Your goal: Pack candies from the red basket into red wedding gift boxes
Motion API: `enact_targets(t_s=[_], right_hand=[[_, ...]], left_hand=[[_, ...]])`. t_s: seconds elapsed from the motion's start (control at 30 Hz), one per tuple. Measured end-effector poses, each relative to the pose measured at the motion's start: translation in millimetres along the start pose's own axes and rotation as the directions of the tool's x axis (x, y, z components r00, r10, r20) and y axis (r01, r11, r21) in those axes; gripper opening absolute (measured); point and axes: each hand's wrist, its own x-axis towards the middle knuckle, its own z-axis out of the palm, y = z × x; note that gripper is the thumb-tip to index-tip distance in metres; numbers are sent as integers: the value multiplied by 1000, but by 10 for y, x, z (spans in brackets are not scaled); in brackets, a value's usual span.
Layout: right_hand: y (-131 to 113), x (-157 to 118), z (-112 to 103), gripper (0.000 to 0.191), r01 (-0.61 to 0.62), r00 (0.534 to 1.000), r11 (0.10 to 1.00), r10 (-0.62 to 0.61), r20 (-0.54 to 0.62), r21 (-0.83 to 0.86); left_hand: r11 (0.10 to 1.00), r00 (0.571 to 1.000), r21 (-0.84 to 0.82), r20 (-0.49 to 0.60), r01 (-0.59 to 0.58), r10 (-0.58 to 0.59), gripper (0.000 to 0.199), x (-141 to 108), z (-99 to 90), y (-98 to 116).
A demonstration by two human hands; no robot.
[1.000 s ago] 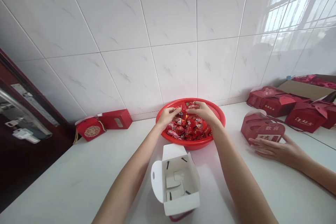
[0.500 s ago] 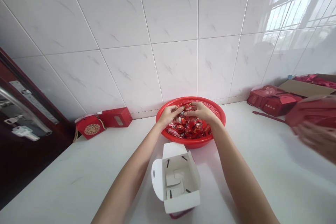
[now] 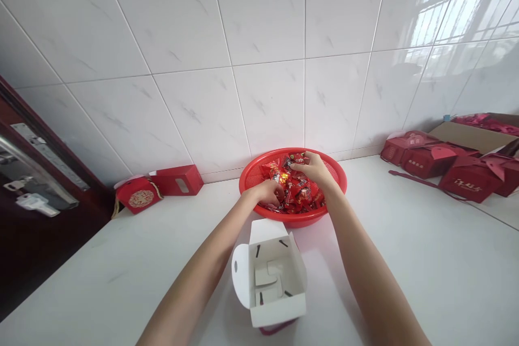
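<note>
A red plastic basket [image 3: 298,220] near the wall holds many red-wrapped candies [image 3: 295,192]. My left hand [image 3: 268,193] reaches over its left front rim, fingers curled down among the candies; what they hold, if anything, is hidden. At the back right of the pile my right hand [image 3: 313,168] has its thumb and fingers around a candy with a dark and red wrapper [image 3: 298,160]. Between my forearms, in front of the basket, stands an open white-lined box [image 3: 270,275] with its flaps spread and nothing inside.
Two red boxes, one with a round gold pattern [image 3: 141,198] and one lying flat [image 3: 178,180], are at the left by the wall. Several closed red boxes [image 3: 470,179] and a cardboard carton [image 3: 472,136] stand at the right. A door with keys [image 3: 38,204] is far left.
My left hand has moved down and away from my right hand into the candies. The other person's blurred hand at the right has left the view, and a red box now stands there.
</note>
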Motion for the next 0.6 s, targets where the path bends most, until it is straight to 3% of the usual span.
enact_targets(t_s=[0.13, 0.27, 0.47, 0.6], right_hand=[[8, -3, -4, 19, 9, 1000, 1000, -9, 9, 7], [11, -12, -8, 22, 22, 1000, 1000, -22, 1, 3], [-20, -28, -9, 16, 0, 1000, 1000, 0, 4, 6], [-38, -33, 0, 16, -4, 1000, 1000, 4, -10, 28]], left_hand=[[989, 997, 146, 69, 28, -39, 25, 9, -3, -35], [982, 1000, 189, 31, -10, 4, 19, 1, 18, 30], [989, 985, 77, -110, -123, 131, 7, -25, 31, 204], [982, 967, -45, -191, -181, 169, 22, -58, 24, 247]])
